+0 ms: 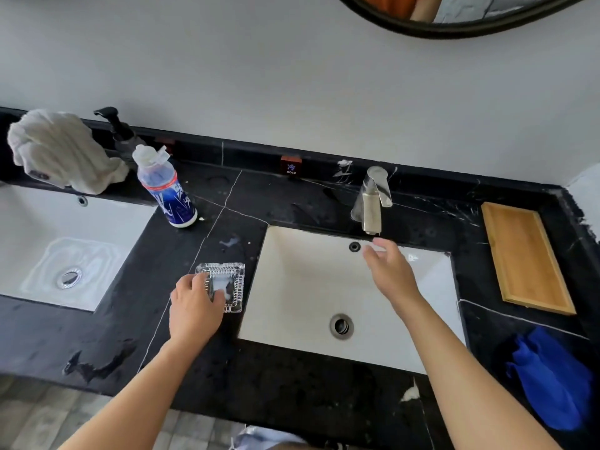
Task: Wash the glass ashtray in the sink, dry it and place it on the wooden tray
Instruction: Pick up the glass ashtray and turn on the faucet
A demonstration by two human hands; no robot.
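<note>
Head view showed the glass ashtray (224,285) on the black counter (130,323), just left of the sink (302,287). The left hand (194,306) gripped its near-left side; the right hand (389,271), fingers spread and empty, reached toward the far faucet (371,199).

My left grip (194,306) covers the near-left part of the glass ashtray (227,284); the blue cloth (552,381) runs off the right edge.
</note>
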